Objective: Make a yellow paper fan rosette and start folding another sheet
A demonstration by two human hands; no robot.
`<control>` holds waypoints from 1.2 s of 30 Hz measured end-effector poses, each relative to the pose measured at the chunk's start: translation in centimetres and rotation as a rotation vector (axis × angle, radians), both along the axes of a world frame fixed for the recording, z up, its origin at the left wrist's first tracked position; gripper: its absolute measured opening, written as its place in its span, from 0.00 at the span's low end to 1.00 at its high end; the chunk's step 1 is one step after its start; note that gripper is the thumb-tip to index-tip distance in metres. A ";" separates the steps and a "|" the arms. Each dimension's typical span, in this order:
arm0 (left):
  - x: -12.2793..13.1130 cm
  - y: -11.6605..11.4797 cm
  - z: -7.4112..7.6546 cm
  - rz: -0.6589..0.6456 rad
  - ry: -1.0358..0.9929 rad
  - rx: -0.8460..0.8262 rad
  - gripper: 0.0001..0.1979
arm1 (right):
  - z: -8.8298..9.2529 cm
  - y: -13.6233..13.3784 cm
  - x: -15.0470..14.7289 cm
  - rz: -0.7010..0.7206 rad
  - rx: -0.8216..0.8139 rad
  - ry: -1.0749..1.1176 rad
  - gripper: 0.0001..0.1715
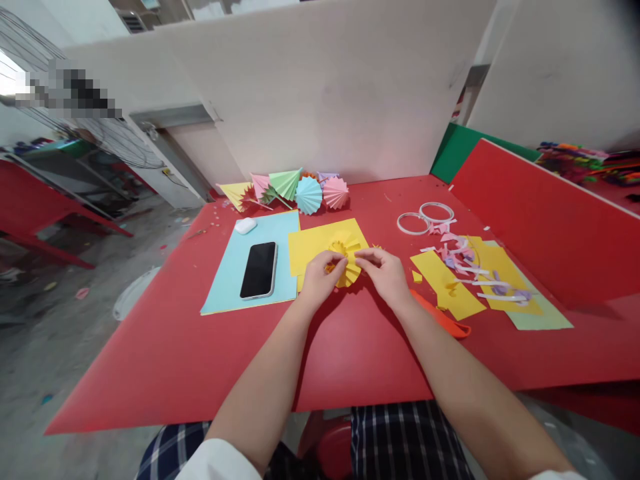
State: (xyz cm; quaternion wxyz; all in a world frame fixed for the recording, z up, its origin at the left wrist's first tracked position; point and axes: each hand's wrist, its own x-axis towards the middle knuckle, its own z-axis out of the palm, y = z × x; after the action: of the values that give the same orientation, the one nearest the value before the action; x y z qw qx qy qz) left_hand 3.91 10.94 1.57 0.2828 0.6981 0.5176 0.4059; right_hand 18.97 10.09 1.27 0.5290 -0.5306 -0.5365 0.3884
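Note:
A pleated yellow paper rosette is between my two hands, just above the front of a flat yellow paper sheet. My left hand pinches the rosette's left side between thumb and fingers. On its right side, my right hand pinches the folded paper with thumb and forefinger. Part of an orange paper piece shows behind my left fingers. Below my right wrist lies an orange-handled tool, mostly hidden by the forearm.
Left of the hands, a phone and a white case rest on light blue paper. Folded paper umbrellas stand along the back. To the right are tape rolls, yellow scraps, curled strips and an upright red board.

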 end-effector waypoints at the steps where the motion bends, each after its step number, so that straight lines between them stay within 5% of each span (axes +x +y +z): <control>1: 0.0 0.0 0.0 0.001 -0.006 -0.002 0.08 | 0.0 0.0 0.0 -0.003 0.002 0.000 0.08; 36: 0.0 0.3 0.0 -0.030 -0.250 -0.146 0.11 | 0.3 -0.6 -0.1 0.007 0.100 -0.176 0.12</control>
State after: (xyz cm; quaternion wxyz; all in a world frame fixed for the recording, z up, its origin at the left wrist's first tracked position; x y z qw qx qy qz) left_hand 3.95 11.20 1.55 0.4011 0.6275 0.4960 0.4465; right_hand 18.88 9.49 1.52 0.5042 -0.5338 -0.6015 0.3147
